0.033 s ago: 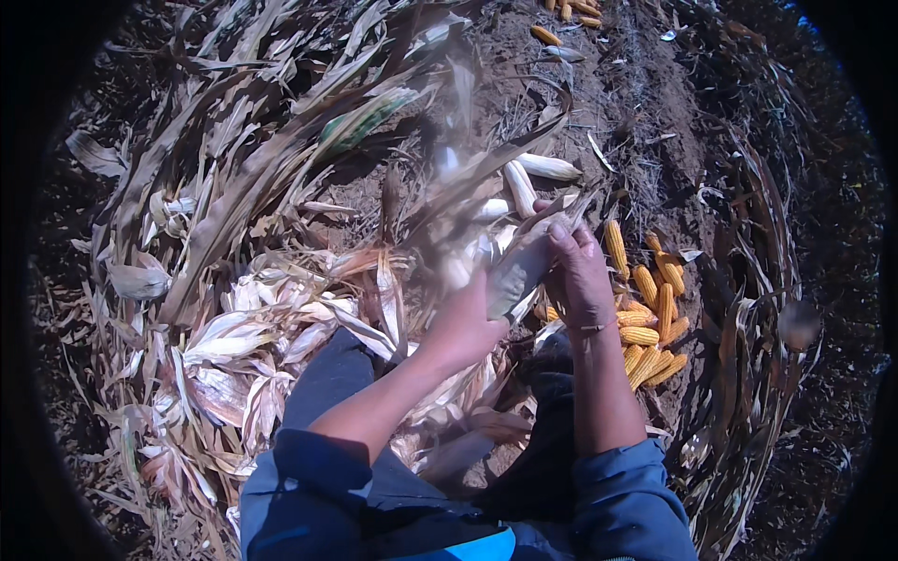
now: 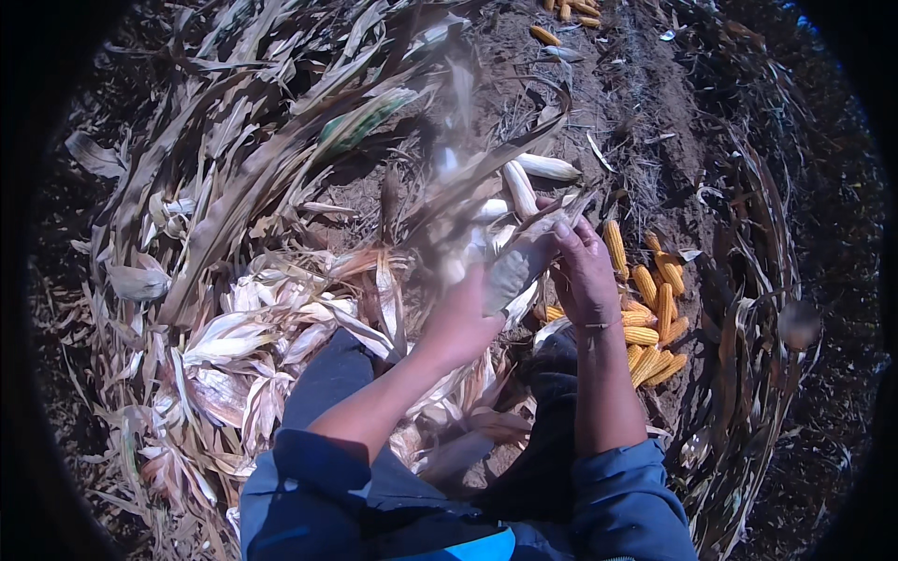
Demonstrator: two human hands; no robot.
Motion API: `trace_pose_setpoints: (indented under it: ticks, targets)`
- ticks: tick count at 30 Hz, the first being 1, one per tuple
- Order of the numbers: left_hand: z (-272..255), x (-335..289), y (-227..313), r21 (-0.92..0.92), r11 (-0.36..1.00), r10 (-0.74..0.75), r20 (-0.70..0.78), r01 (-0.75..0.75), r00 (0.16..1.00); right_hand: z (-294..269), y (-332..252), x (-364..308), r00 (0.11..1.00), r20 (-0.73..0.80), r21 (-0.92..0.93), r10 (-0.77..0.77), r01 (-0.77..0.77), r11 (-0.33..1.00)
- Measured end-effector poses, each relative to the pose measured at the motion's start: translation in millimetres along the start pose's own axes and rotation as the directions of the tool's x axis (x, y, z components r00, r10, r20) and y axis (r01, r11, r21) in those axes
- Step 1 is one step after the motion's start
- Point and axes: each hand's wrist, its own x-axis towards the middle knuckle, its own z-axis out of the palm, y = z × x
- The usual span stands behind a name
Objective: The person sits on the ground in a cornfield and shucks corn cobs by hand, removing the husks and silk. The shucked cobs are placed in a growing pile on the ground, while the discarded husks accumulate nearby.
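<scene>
An ear of corn in its dry, pale husk [image 2: 520,266] is held slantwise in front of me between both hands. My left hand [image 2: 465,323] is closed around its lower end, fingers mostly hidden behind it. My right hand [image 2: 589,276] grips the upper end near the husk tip, thumb on the near side and fingers curled behind. Just beyond my hands lie unpeeled ears [image 2: 520,190] with whitish husks. A pile of bare yellow corn cobs [image 2: 645,318] rests on the ground to the right of my right hand.
Loose stripped husks [image 2: 253,337] are heaped at left, around my legs. Dry corn stalks [image 2: 253,178] lie across the far left, and more stalks [image 2: 748,374] line the right. Farther off on the soil are a few yellow cobs [image 2: 546,35].
My left hand has shifted slightly left, and my right hand's fingers have moved a little at the husk tip. Both hands still hold the ear of corn.
</scene>
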Motion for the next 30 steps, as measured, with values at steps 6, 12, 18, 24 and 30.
trace_pose_setpoints:
  ticks: [6,12,18,24,30]
  targets:
    - [-2.5,2.0,-8.0,-0.051,0.998,0.027,-0.117,-0.033,0.993,-7.6,-5.6,-5.6,0.998,-0.049,-0.355,-0.025,0.006,0.935]
    - [3.0,3.6,-14.5,-0.060,0.995,0.070,-0.096,-0.076,0.993,-6.6,-4.8,-0.6,0.996,-0.083,-0.290,0.019,-0.043,0.956]
    - [-5.0,-2.4,-1.2,-0.099,0.995,0.012,-0.015,-0.013,1.000,-11.0,6.0,0.8,0.979,-0.160,-0.502,-0.130,0.033,0.864]
    - [4.9,0.8,-15.4,-0.184,0.981,0.059,-0.008,-0.059,0.998,-3.3,0.2,-1.7,0.977,-0.207,-0.354,-0.044,-0.033,0.935]
    - [27.7,21.9,-35.4,-0.604,0.797,0.148,0.168,-0.017,0.975,4.1,15.7,0.9,0.955,-0.282,0.115,0.088,-0.057,0.992]
